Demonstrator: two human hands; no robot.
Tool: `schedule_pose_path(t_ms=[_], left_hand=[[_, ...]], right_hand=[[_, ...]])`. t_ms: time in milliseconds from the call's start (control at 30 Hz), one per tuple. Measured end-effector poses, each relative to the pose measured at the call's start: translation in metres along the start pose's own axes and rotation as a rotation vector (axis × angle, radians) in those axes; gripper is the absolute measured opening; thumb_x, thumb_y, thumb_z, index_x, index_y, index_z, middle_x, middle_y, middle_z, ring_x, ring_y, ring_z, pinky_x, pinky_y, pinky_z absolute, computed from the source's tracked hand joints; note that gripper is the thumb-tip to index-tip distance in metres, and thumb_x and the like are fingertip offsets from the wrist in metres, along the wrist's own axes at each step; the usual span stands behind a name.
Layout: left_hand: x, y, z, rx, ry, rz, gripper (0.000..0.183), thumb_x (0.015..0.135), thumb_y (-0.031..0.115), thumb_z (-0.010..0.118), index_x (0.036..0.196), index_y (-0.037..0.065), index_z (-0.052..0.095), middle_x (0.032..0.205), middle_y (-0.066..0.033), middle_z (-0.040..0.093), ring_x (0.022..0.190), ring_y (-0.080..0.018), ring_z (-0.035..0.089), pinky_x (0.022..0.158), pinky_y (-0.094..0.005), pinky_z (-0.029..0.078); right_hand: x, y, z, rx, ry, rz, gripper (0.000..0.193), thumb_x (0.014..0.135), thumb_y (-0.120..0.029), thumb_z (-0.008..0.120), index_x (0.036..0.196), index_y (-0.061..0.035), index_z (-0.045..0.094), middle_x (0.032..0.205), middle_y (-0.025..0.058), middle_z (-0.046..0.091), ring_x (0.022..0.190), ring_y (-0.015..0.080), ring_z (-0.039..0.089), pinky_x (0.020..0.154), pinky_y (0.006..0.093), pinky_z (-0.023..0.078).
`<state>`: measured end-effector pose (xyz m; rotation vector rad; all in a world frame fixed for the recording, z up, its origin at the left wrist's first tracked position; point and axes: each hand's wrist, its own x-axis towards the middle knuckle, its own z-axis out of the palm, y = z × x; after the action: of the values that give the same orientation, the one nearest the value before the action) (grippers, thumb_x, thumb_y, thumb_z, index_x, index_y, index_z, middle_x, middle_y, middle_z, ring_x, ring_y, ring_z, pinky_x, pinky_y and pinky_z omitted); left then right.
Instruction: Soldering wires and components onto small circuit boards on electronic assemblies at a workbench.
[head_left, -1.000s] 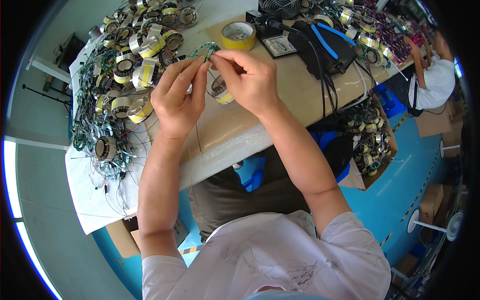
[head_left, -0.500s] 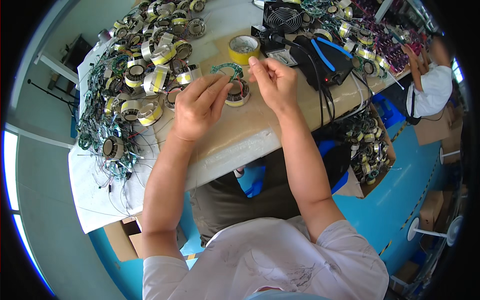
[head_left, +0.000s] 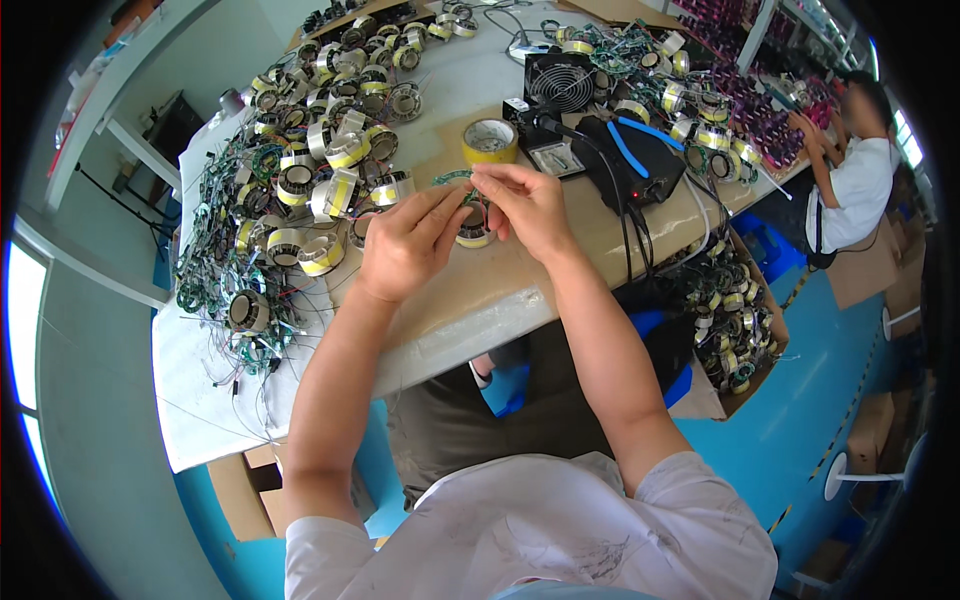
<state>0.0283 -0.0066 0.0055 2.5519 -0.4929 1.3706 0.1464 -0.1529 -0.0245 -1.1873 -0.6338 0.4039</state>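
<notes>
My left hand (head_left: pixel 408 243) is closed in a pinch at a curved green circuit board (head_left: pixel 452 177), which shows just beyond its fingertips. My right hand (head_left: pixel 530 212) meets it from the other side, thumb and fingers pressed together; whatever lies between them is too small to make out. Under the fingertips a ring-shaped motor coil (head_left: pixel 474 238) with a pale outer band rests on the tabletop, partly covered by both hands. A roll of yellow tape (head_left: pixel 490 142) lies just beyond the fingers.
Many taped coils (head_left: pixel 345 150) with green boards and loose wires are heaped at left. A black fan (head_left: pixel 562 82), a black device (head_left: pixel 630 165) with blue-handled pliers (head_left: pixel 632 145), and cables stand at right. A carton of coils (head_left: pixel 740 330) is below; another person (head_left: pixel 850 180) sits far right.
My right hand has come left and down, so its fingertips now meet those of my left hand over the coil. The view has shifted slightly.
</notes>
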Motion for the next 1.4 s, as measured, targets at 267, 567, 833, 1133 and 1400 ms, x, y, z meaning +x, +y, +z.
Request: schedule_pose_path(t_ms=[267,567,833,1133,1400], left_hand=[[0.011,-0.013,-0.014,-0.003,0.071,-0.2,0.039,0.092,0.002,0.068,0.128,-0.003,0.054,0.085,-0.01,0.072,0.055,-0.0105,0.061,0.049,-0.0238,0.048],[-0.012,-0.009,0.005,-0.998,0.294,-0.807,0.01,0.096,0.003,0.063,0.095,0.003,0.053,0.065,0.0023,0.052,0.049,-0.0041,0.043,0.043,-0.0212,0.031],[-0.017,-0.005,0.009,-1.004,0.229,-0.868,0.007,0.096,0.006,0.061,0.096,0.002,0.054,0.069,0.0028,0.052,0.056,-0.0034,0.042,0.049,-0.0211,0.031],[-0.016,-0.017,0.012,-0.379,0.152,-0.385,0.006,0.092,0.001,0.063,0.097,0.002,0.06,0.103,-0.0078,0.069,0.093,-0.0127,0.06,0.083,-0.0275,0.048],[-0.019,-0.007,0.02,-0.906,0.111,-0.558,0.004,0.101,0.005,0.055,0.104,0.003,0.054,0.118,-0.0142,0.067,0.104,-0.0146,0.059,0.089,-0.0265,0.044]], right_hand=[[0.0,0.002,-0.001,-0.014,0.052,-0.012,0.028,0.094,-0.015,0.071,0.115,0.003,0.07,0.094,0.0088,0.075,0.055,0.0047,0.057,0.043,0.0199,0.043],[0.002,-0.002,0.0,-0.04,0.077,-0.039,0.029,0.092,-0.015,0.073,0.115,0.0026,0.07,0.083,0.0033,0.07,0.055,0.0046,0.057,0.043,0.0196,0.043],[0.0,-0.001,0.002,-0.09,0.075,-0.073,0.03,0.093,-0.016,0.072,0.116,0.0036,0.069,0.093,0.0069,0.074,0.056,0.005,0.057,0.044,0.0202,0.044],[-0.002,-0.002,0.001,-0.096,0.075,-0.054,0.03,0.093,-0.016,0.072,0.116,0.0034,0.069,0.091,0.0059,0.073,0.056,0.0049,0.057,0.044,0.02,0.044],[-0.001,-0.003,0.004,-0.076,0.085,-0.039,0.03,0.093,-0.016,0.073,0.116,0.0026,0.07,0.081,0.003,0.069,0.056,0.0052,0.057,0.044,0.02,0.044]])
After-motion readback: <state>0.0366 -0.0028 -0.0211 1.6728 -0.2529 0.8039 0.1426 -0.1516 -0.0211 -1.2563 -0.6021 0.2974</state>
